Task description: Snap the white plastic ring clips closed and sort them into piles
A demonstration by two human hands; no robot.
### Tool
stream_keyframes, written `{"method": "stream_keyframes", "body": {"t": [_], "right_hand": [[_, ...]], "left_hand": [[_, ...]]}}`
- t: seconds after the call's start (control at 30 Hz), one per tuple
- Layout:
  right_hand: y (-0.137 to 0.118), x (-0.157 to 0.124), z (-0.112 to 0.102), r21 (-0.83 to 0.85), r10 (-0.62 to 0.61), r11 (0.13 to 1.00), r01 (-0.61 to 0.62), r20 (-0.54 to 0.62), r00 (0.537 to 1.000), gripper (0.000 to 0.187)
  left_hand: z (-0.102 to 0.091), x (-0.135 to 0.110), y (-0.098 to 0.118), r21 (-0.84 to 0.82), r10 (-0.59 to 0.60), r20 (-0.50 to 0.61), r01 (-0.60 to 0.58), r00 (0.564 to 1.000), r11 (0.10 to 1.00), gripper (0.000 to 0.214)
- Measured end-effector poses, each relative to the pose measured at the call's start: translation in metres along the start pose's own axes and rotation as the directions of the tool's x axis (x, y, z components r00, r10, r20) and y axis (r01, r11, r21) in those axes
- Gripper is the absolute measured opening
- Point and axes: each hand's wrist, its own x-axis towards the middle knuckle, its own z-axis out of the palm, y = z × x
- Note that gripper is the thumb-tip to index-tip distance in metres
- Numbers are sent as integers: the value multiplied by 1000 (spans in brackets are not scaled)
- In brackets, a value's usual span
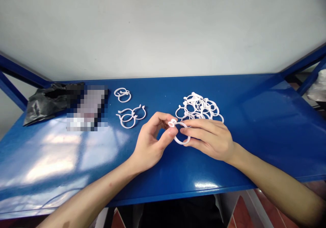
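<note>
Both hands meet over the middle of a blue table (254,126) on one white plastic ring (181,140). My left hand (150,143) pinches the ring's left side and its small clasp end between thumb and fingertips. My right hand (211,138) grips the ring's right side with curled fingers. Just behind my right hand lies a heap of several white rings (200,107).
Left of my hands lie a small group of white rings (131,115) and a pair of rings (122,94) further back. A black plastic bag (48,100) and a blurred-out object (86,107) sit at the far left. A white wall stands behind the table.
</note>
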Motion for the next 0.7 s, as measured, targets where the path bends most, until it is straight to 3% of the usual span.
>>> {"method": "stream_keyframes", "body": {"t": [0.7], "right_hand": [[1,-1,1,6,2,1000,-2,18,1000,16]], "left_hand": [[-1,-2,1,80,77,21,-79,997,994,14]]}}
